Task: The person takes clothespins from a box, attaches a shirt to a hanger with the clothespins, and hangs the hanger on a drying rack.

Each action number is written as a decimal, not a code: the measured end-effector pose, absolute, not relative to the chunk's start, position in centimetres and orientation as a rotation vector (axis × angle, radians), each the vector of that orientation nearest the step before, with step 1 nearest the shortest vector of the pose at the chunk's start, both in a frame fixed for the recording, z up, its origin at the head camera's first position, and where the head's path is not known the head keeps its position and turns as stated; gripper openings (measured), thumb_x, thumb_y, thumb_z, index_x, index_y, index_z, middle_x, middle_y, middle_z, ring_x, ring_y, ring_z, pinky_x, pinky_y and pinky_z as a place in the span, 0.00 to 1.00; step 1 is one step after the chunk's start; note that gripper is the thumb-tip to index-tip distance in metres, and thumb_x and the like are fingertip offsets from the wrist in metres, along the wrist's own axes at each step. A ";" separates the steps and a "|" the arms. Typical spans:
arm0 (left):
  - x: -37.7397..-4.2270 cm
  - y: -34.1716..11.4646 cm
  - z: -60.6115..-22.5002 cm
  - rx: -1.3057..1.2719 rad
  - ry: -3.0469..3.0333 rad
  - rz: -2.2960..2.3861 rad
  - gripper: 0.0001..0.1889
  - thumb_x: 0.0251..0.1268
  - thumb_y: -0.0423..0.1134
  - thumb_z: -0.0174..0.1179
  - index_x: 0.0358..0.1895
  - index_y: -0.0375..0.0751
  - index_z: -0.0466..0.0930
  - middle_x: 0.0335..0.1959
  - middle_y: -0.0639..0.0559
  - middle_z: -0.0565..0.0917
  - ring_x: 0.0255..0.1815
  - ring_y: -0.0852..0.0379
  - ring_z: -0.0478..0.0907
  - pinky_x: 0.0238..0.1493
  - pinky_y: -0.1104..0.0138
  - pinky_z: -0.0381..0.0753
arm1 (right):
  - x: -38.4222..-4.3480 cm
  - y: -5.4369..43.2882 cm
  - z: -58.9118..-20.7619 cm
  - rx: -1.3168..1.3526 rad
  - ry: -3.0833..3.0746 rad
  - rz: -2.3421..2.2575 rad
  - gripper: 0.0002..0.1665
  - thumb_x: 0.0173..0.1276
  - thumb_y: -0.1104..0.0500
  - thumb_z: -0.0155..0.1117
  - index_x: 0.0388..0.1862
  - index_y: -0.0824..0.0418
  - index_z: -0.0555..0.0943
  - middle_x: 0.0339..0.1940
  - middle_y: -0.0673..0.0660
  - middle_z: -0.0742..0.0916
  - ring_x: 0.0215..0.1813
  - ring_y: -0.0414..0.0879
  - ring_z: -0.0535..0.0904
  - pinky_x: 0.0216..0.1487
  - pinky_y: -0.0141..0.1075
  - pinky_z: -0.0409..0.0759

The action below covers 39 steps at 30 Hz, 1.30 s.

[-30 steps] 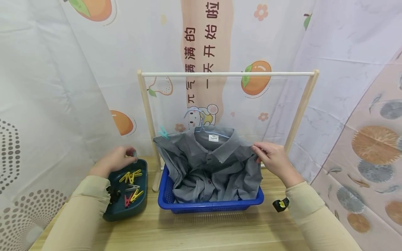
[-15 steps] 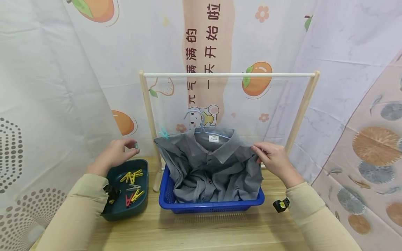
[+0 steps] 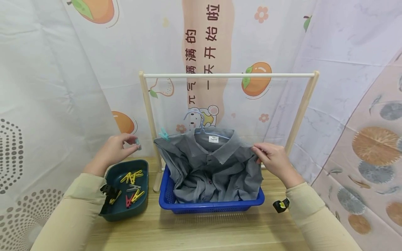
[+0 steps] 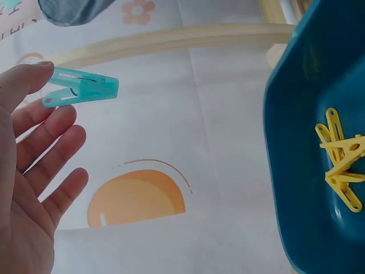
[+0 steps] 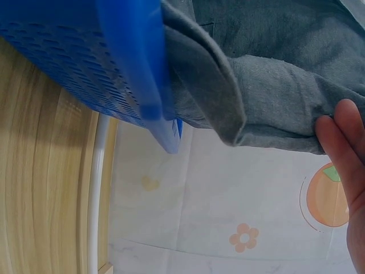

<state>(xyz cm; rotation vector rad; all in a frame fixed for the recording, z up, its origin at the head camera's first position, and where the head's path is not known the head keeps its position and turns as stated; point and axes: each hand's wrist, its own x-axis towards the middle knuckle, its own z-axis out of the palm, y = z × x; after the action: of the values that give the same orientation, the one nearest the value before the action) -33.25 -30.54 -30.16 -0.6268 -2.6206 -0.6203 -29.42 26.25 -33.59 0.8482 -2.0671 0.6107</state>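
Note:
My left hand [image 3: 113,150] pinches a turquoise clothespin [image 4: 85,87] by its handle ends, between thumb and index finger, above the dark teal tray [image 3: 108,212]. A grey shirt [image 3: 201,157] on a blue hanger [image 3: 202,120] lies bunched in the blue basket [image 3: 213,208], collar upright. With thumb and fingers my right hand [image 3: 274,158] pinches the shirt's right shoulder; its thumb is hidden in the right wrist view. Another turquoise clothespin [image 3: 163,134] is clipped to the shirt's left shoulder.
Several yellow clothespins [image 3: 132,176], a red clothespin [image 3: 129,200] and a grey clothespin [image 3: 133,188] lie in the tray. A wooden rack with a white rail [image 3: 226,75] stands behind the basket. Printed curtains surround the table [image 3: 204,233].
My left hand has risen out of the tray with the turquoise clothespin, moving slightly up. The right hand still holds the shirt's shoulder in the same place.

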 end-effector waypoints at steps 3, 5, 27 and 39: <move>-33.1 -30.4 -30.0 -0.645 -2.591 -0.623 0.19 0.69 0.42 0.67 0.54 0.31 0.83 0.43 0.40 0.86 0.47 0.40 0.82 0.51 0.42 0.78 | -29.4 26.2 -33.6 0.853 -2.066 0.618 0.05 0.69 0.64 0.70 0.42 0.59 0.90 0.27 0.46 0.87 0.20 0.32 0.79 0.25 0.31 0.79; -33.1 -30.2 -29.9 -0.664 -2.562 -0.627 0.18 0.69 0.41 0.68 0.54 0.30 0.83 0.42 0.40 0.86 0.46 0.40 0.82 0.50 0.42 0.79 | -29.4 26.2 -33.6 0.854 -2.067 0.625 0.05 0.70 0.63 0.70 0.42 0.60 0.90 0.27 0.47 0.87 0.20 0.32 0.79 0.25 0.31 0.79; -31.3 -27.6 -28.0 -0.795 -2.378 -0.591 0.09 0.61 0.35 0.69 0.44 0.39 0.84 0.36 0.49 0.85 0.36 0.54 0.79 0.36 0.55 0.80 | -29.2 26.1 -33.6 0.838 -2.075 0.607 0.11 0.62 0.71 0.73 0.41 0.59 0.89 0.26 0.47 0.87 0.20 0.32 0.79 0.24 0.31 0.79; -30.6 -26.4 -27.1 -0.947 -2.290 -0.535 0.12 0.56 0.33 0.71 0.44 0.37 0.84 0.36 0.51 0.84 0.34 0.57 0.78 0.32 0.58 0.80 | -29.4 26.1 -33.5 0.836 -2.067 0.600 0.12 0.61 0.72 0.73 0.40 0.58 0.89 0.25 0.46 0.87 0.20 0.32 0.79 0.23 0.31 0.77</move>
<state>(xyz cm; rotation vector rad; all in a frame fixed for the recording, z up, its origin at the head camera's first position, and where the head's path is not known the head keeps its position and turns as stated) -30.64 -26.38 -27.11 -0.9466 -2.2898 -0.5353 -29.39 26.08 -33.51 0.8360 -2.0674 0.6003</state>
